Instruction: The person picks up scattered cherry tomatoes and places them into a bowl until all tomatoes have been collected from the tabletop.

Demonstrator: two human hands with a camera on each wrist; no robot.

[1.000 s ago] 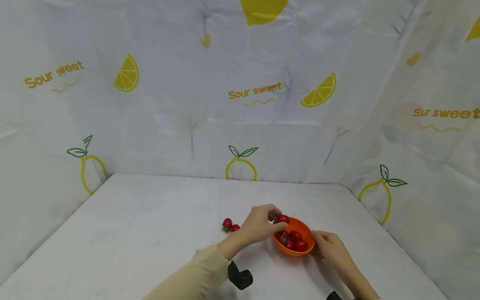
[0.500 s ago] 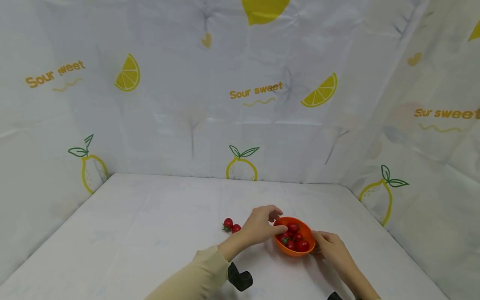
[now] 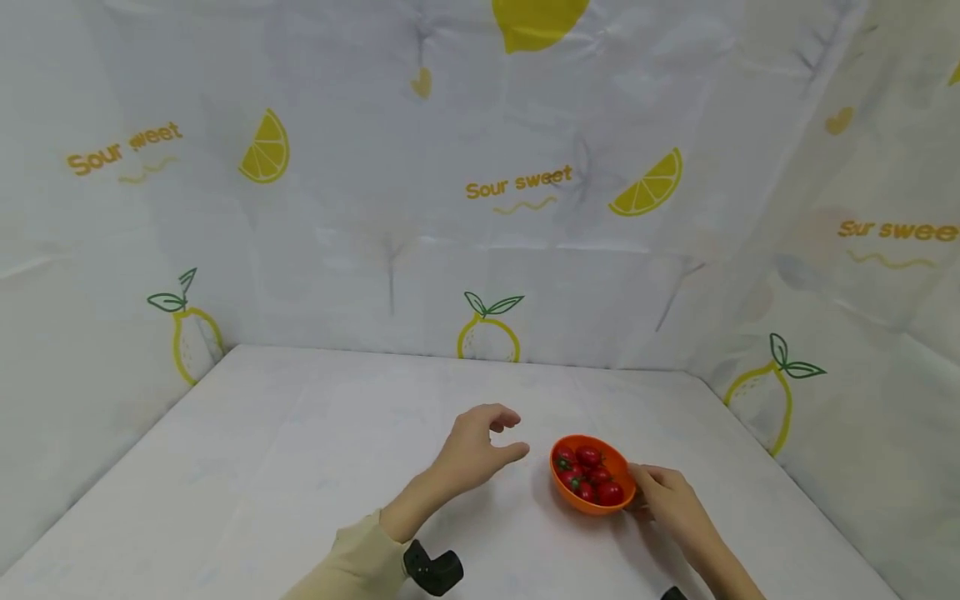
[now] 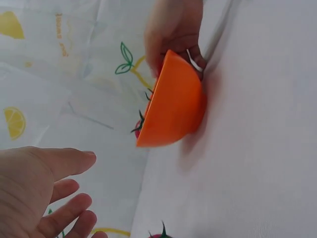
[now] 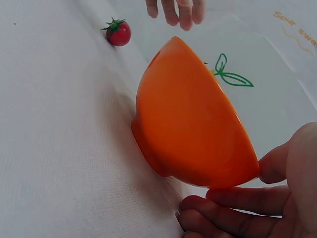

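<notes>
An orange bowl (image 3: 587, 505) with several red cherry tomatoes (image 3: 597, 475) in it stands on the white table. At its right side my right hand (image 3: 671, 504) grips it, thumb at the rim and fingers curled beneath, as the right wrist view shows. My left hand (image 3: 472, 450) hovers left of the bowl, apart from it, thumb and fingers spread with nothing between them. A loose cherry tomato (image 5: 119, 33) with a green stem lies on the table in the right wrist view. In the head view the left hand hides that spot.
White cloth (image 3: 337, 167) printed with lemons hangs behind and at both sides of the table (image 3: 262, 467). A dark strap device (image 3: 433, 568) sits on the left wrist.
The tomato held by my left hand has been let go into the bowl. That hand has then moved left, over the loose tomatoes. My right hand stays at the bowl.
</notes>
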